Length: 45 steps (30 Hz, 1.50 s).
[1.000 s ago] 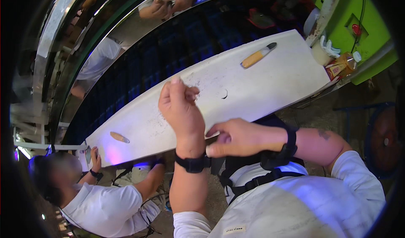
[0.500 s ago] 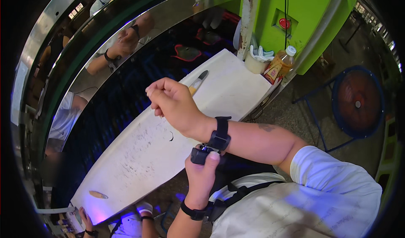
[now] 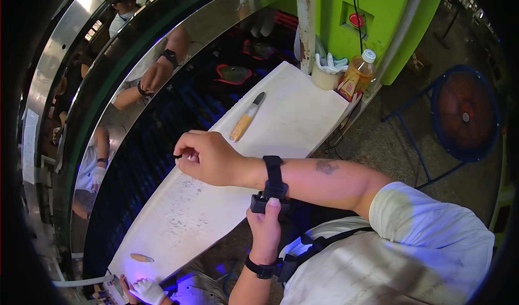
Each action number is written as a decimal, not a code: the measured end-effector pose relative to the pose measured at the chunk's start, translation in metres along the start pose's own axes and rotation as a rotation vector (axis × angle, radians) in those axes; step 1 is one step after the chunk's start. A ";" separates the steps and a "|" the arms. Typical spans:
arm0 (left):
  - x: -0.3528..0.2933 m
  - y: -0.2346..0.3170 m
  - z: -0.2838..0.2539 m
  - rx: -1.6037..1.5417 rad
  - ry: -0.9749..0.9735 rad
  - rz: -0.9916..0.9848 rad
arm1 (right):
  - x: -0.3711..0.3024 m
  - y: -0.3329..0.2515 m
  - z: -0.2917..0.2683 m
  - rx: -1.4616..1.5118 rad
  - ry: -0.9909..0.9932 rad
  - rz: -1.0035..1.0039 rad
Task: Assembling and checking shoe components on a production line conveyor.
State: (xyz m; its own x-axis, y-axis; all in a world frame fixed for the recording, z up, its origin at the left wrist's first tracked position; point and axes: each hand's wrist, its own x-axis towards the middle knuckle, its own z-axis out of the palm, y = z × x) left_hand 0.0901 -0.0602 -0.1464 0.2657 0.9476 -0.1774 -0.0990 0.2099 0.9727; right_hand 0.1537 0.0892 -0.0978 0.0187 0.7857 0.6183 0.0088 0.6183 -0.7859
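My right hand [image 3: 208,158] hovers over the white board [image 3: 281,116], its fingers curled into a pinch. A small black piece [image 3: 177,156] shows at the fingertips; its kind cannot be made out. My left hand [image 3: 264,226] is closed on a small black box-shaped device [image 3: 260,203], thumb on top. That device hangs from a black strap [image 3: 274,170] around my right wrist. Beyond my right hand, a knife [image 3: 248,117] with a tan handle and dark blade lies on the board. Dark specks are scattered on the board below my right hand.
A dark conveyor [image 3: 162,137] runs along the board's far side, carrying red-edged pieces [image 3: 233,74]. A cup with gloves [image 3: 327,74] and a bottle [image 3: 358,74] stand by the green housing. Another person's gloved hand [image 3: 147,290] is near a second knife [image 3: 141,257]. A fan [image 3: 465,116] stands right.
My right hand has come lower and nearer, uncovering the knife's handle. A black piece now shows at its fingertips. My left hand stays on the device. The other person's gloved hand has reached the board's end.
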 end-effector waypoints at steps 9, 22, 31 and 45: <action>0.001 0.001 -0.035 0.006 -0.232 -0.083 | -0.007 0.020 -0.016 0.059 -0.031 0.345; -0.031 -0.014 -0.231 1.115 0.757 0.418 | 0.129 0.161 -0.206 -0.973 -0.426 0.575; -0.014 -0.011 -0.221 1.291 0.792 0.475 | 0.165 0.221 -0.148 -1.010 -0.765 0.600; -0.015 -0.010 -0.217 1.283 0.773 0.425 | 0.156 0.232 0.086 -0.757 -1.060 0.023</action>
State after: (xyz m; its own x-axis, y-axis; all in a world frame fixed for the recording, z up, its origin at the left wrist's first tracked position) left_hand -0.1212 -0.0246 -0.1862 -0.1487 0.8558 0.4954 0.9277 -0.0527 0.3696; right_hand 0.0732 0.3574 -0.1832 -0.7641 0.6442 0.0338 0.5837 0.7129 -0.3887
